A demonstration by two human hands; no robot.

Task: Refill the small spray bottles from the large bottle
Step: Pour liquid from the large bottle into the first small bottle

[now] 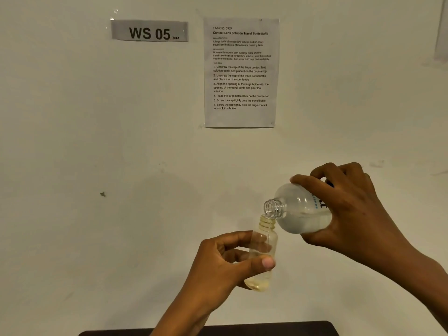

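My right hand (351,209) grips the large clear bottle (294,210), uncapped and tipped on its side with its threaded neck pointing left and down. Clear liquid lies in its lower part. Its mouth rests right above the open neck of the small clear bottle (265,241), which my left hand (225,265) holds nearly upright between thumb and fingers. The small bottle has a little yellowish liquid at its bottom. Both bottles are held in the air in front of the wall. No caps are in view.
A dark table edge (266,329) shows at the bottom of the frame. On the pale wall behind hang a printed instruction sheet (241,72) and a "WS 05" label (149,31).
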